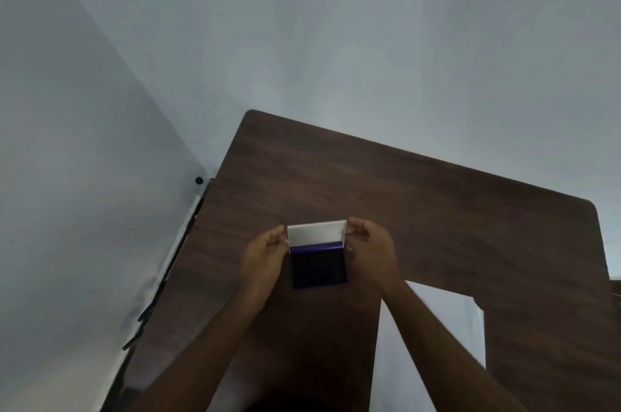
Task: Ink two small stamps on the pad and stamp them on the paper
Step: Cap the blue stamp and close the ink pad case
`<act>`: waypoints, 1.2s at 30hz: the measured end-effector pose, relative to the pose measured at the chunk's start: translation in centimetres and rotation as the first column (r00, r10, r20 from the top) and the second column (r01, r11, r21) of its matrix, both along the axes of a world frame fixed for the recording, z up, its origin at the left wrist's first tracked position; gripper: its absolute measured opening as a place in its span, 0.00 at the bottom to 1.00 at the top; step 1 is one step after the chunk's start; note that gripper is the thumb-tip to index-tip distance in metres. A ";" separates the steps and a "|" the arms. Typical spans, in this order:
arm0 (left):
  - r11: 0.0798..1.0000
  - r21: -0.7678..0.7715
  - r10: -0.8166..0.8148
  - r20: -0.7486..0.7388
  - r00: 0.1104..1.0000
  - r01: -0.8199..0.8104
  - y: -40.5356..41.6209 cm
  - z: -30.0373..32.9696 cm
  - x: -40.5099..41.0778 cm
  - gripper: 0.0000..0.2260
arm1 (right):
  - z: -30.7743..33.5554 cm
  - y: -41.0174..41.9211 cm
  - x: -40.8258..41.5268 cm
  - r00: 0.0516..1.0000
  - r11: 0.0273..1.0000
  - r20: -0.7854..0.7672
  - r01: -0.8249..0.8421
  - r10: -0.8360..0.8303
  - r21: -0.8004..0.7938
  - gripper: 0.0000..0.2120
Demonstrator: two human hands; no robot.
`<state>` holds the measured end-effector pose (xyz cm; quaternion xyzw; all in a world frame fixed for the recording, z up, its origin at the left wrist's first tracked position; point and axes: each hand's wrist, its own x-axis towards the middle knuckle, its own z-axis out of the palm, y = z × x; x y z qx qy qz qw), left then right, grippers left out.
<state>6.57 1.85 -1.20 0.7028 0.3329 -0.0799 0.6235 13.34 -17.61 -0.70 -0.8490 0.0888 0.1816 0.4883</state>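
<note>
An ink pad [318, 266] with a dark purple inking surface lies in the middle of the brown table [437, 210]. Its white lid [316, 233] stands raised at the far side. My left hand [265, 253] pinches the lid's left edge. At the lid's right edge my right hand [369, 243] grips with the fingertips. A white sheet of paper [447, 321] lies near the table's right front, partly under my right forearm. No stamps are in view.
The table stands in a corner of pale grey walls [302, 25]. A dark cable or strip [161, 284] runs along the gap on the table's left side. The table's right edge [601, 243] is near the frame's border.
</note>
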 end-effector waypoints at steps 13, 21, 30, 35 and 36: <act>0.973 0.197 -0.116 -0.047 0.992 0.123 -0.5 -2.8 -4.5 0.08 | -1.7 -0.9 -5.9 0.994 0.967 -0.021 -0.108 0.106 -0.232 0.09; 0.944 0.271 -0.166 -0.101 0.981 0.187 -0.9 -3.0 -4.1 0.10 | -3.0 -0.7 -5.9 0.990 0.952 -0.045 -0.142 0.134 -0.272 0.08; 0.943 0.277 -0.165 -0.090 0.982 0.183 -0.8 -3.2 -3.9 0.10 | -4.0 -1.0 -5.5 0.991 0.945 -0.044 -0.137 0.130 -0.297 0.06; 0.939 0.281 -0.178 -0.091 0.980 0.197 -0.8 -3.0 -3.8 0.10 | -3.9 -0.8 -5.4 0.992 0.952 -0.055 -0.122 0.111 -0.279 0.10; 0.942 0.274 -0.177 -0.091 0.980 0.196 -0.9 -3.0 -3.8 0.10 | -3.8 -0.8 -5.4 0.993 0.955 -0.054 -0.116 0.105 -0.275 0.12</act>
